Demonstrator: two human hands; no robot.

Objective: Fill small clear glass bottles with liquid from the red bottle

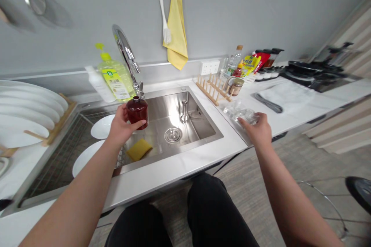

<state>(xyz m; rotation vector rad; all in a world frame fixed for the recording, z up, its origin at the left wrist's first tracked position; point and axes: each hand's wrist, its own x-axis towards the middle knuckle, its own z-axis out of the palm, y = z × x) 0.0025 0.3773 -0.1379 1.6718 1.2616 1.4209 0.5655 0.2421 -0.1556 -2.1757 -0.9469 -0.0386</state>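
My left hand [119, 126] is closed round a dark red glass bottle [137, 112] with a short neck and an open top. It holds the bottle upright above the steel sink [162, 114]. Off to the right, my right hand [259, 131] has its thumb and fingers round a clear glass item [251, 116] at the counter's edge. More clear glassware [235, 110] lies just beyond it; its exact shapes are hard to make out. Below the bottle, a yellow sponge cloth [139, 149] lies in the sink.
White plates [29, 104] stand in a wooden rack at the left; white bowls [102, 127] sit on the wire drainer. Behind the sink are a faucet [127, 52] and a yellow-green soap bottle [117, 79]. A wooden peg rack [213, 88], jars and a grey cord [268, 102] occupy the right counter.
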